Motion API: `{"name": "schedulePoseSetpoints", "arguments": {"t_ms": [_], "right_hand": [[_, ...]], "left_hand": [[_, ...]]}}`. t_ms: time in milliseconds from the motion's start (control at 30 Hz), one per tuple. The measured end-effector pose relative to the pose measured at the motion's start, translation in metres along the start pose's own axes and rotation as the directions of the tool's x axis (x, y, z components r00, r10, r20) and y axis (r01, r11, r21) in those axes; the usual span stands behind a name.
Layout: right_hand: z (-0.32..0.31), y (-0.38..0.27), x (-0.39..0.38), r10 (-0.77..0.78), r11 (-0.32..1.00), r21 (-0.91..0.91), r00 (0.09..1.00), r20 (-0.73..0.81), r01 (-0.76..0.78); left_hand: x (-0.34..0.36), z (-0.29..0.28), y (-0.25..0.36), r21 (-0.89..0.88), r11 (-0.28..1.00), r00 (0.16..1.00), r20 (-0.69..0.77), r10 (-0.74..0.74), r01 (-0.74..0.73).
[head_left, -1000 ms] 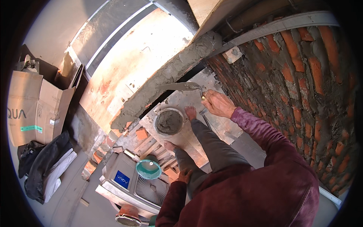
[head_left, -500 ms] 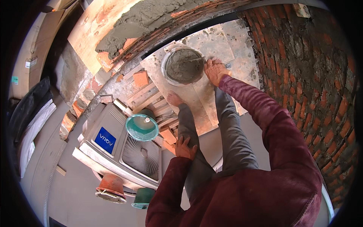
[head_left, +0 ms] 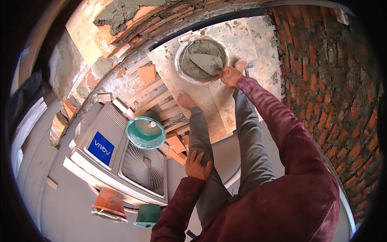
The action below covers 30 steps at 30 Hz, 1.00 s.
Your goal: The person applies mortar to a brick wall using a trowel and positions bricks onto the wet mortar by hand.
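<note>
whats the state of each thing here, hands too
Bucket: upright, uncovered
Mortar in it: grey, uneven on top
Trowel: blade inside the bucket
Right hand: closed on the trowel's handle
Left hand: fingers spread, resting on the left leg
Brick wall: partly smeared with mortar
Fan unit: running or not, cannot tell

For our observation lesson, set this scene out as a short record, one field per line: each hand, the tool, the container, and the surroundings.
Left hand: the left hand rests on the left trouser leg, fingers spread
Right hand: the right hand grips the trowel at its handle end
Tool: trowel, blade over the grey mortar inside the bucket's rim
Container: round bucket, standing on pale boards
Left side: grey fan unit; teal basin
Right side: brick wall smeared with grey
</note>
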State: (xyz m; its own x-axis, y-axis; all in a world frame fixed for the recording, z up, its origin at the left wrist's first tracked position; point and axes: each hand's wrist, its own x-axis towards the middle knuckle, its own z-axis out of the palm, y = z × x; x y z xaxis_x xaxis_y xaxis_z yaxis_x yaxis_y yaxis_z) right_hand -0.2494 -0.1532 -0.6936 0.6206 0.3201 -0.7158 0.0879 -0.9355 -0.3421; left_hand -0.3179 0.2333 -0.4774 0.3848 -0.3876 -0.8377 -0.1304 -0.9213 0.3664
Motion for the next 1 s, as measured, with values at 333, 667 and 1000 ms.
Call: {"name": "schedulePoseSetpoints", "arguments": {"t_ms": [333,667,1000], "right_hand": [[-0.042,0.011,0.018,0.469,0.854,0.115,0.846,0.254,-0.508],[0.047,0.016,0.034,0.253,0.887,0.399,0.967,-0.003,-0.231],[0.145,0.017,0.013,0.588,0.308,0.949,0.797,-0.138,-0.063]], "left_hand": [[-0.002,0.000,-0.005,-0.037,0.999,0.999,-0.016,-0.036,0.035],[0.007,-0.004,-0.004,-0.020,0.999,0.999,0.003,0.049,-0.048],[0.018,-0.031,-0.001,0.037,0.995,0.995,0.025,0.095,-0.096]]}}
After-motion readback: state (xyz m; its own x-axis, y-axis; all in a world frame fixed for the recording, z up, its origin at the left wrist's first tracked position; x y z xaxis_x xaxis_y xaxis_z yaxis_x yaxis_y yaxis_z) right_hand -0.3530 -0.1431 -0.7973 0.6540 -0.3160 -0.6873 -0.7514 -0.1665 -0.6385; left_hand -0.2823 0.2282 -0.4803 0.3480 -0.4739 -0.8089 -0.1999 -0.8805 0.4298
